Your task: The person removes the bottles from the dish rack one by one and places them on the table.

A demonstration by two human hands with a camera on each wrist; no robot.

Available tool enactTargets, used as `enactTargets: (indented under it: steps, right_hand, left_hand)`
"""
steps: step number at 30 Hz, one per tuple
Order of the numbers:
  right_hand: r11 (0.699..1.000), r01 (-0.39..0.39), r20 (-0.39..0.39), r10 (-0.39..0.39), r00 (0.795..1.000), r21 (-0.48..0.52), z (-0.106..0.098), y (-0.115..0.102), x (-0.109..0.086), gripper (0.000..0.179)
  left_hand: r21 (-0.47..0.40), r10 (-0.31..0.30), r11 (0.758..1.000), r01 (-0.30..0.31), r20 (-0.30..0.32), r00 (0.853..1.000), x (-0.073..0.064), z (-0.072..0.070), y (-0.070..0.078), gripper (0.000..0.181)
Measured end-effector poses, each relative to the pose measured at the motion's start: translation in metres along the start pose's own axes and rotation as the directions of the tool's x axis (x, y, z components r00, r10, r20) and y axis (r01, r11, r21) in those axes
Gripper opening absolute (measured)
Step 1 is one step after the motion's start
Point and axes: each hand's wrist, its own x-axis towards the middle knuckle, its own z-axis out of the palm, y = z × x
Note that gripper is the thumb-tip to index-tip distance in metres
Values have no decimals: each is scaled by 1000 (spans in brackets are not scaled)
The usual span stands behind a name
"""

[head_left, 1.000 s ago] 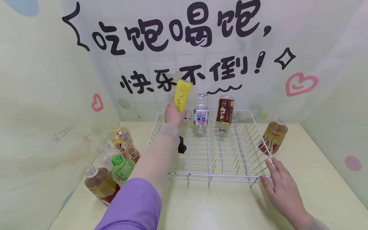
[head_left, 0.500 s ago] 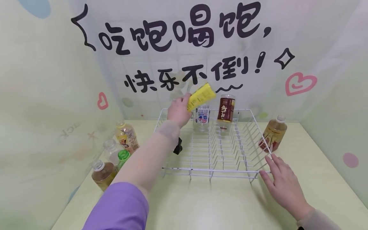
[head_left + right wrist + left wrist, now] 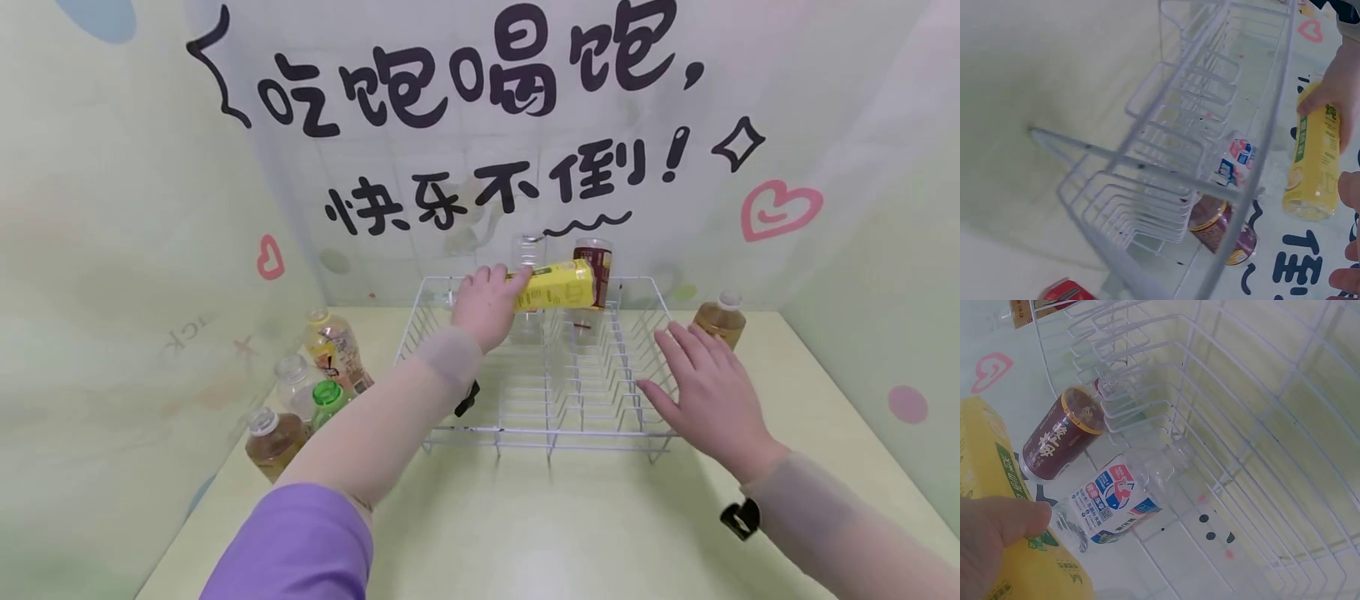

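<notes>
My left hand (image 3: 491, 304) grips a yellow-labelled bottle (image 3: 558, 286) above the back of the white wire rack (image 3: 525, 433). It lies nearly sideways, its clear base pointing right. In the left wrist view, the thumb presses across the bottle's yellow label (image 3: 988, 450). Behind it, two bottles stand neck-down in the rack: a clear one with a white-and-blue label (image 3: 1113, 500) and one with a dark red label (image 3: 1063, 434). The yellow bottle partly hides both in the head view. My right hand (image 3: 708, 396) is empty, fingers spread, over the rack's right side.
Left of the rack stand several bottles: a yellow-capped-looking one (image 3: 335, 350), a clear one (image 3: 295, 385), a green one (image 3: 327, 402) and an amber one (image 3: 277, 442). Another amber bottle (image 3: 720, 321) is right of the rack. A printed wall sheet (image 3: 480, 142) rises behind.
My left hand has tipped the yellow bottle from near upright to nearly horizontal, its base swinging right. My right hand has moved up and left from the rack's front right corner.
</notes>
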Motion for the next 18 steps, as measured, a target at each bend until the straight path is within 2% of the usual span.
enactTargets:
  steps: [8, 14, 18]
  right_hand:
    - [998, 22, 59, -19, 998, -58, 11, -15, 53, 76]
    - [998, 3, 114, 4, 993, -66, 25, -24, 77, 82]
    - [999, 14, 138, -6, 990, -53, 37, -30, 89, 84]
  left_hand:
    - [68, 70, 995, -71, 12, 997, -7, 1, 13, 78]
    - [93, 86, 992, -88, 20, 996, -10, 3, 20, 79]
    - [99, 110, 989, -111, 13, 994, -12, 5, 24, 77]
